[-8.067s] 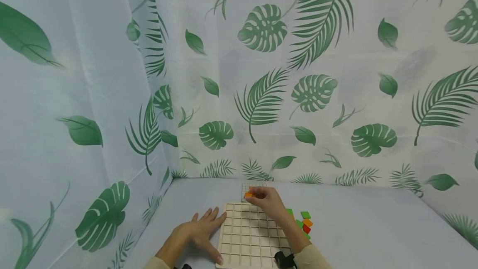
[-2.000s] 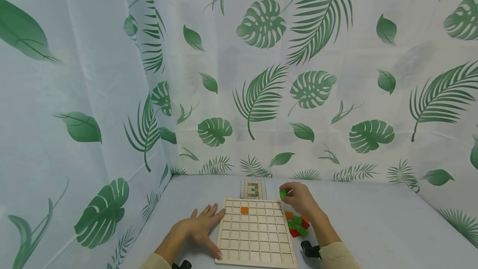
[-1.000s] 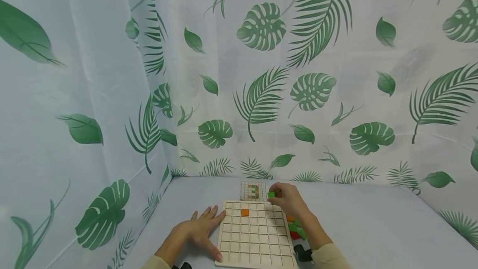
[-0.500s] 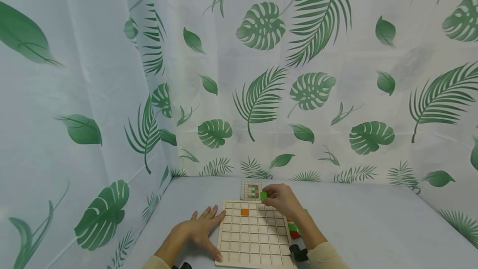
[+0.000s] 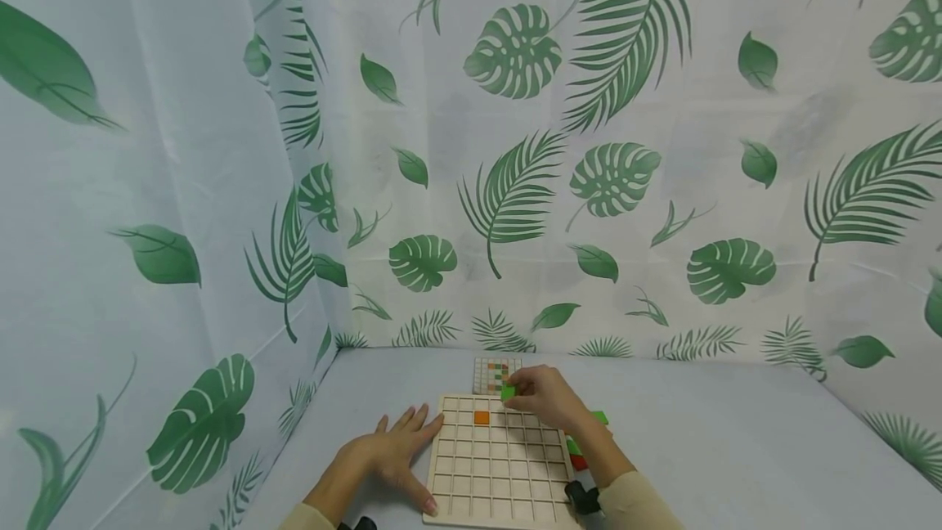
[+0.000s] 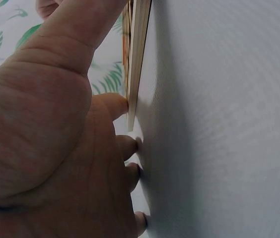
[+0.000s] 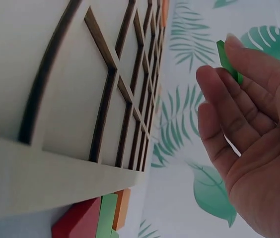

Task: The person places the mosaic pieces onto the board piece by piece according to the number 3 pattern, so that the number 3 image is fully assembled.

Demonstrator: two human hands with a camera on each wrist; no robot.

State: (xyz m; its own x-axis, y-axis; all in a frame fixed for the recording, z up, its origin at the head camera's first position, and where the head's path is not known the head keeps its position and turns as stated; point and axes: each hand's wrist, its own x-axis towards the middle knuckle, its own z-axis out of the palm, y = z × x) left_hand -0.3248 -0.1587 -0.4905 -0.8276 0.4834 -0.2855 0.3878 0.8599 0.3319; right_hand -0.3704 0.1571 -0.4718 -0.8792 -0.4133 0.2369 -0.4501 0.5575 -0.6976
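Wht curtain [image 5: 441, 145] w/ grn leaf print behind lt-gray tbl [image 5: 736, 432].

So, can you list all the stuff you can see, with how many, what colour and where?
Wooden grid board: one, pale wood, on the table
Orange tile: one, orange, in a cell near the board's far edge
Green tile: one, green, raised near that edge
Loose tiles: several, green, red and orange, right of the board, partly hidden
Pattern card: one, pale with coloured squares, beyond the board
Table: one, whitish, underneath
Leaf-print curtain: count unclear, white and green, behind and left
Wrist cameras: two, black, at the wrists
Sleeves: two, beige, on the arms
Left fingers: one set, at the board's left edge
Right fingers: one set, pinching the green tile
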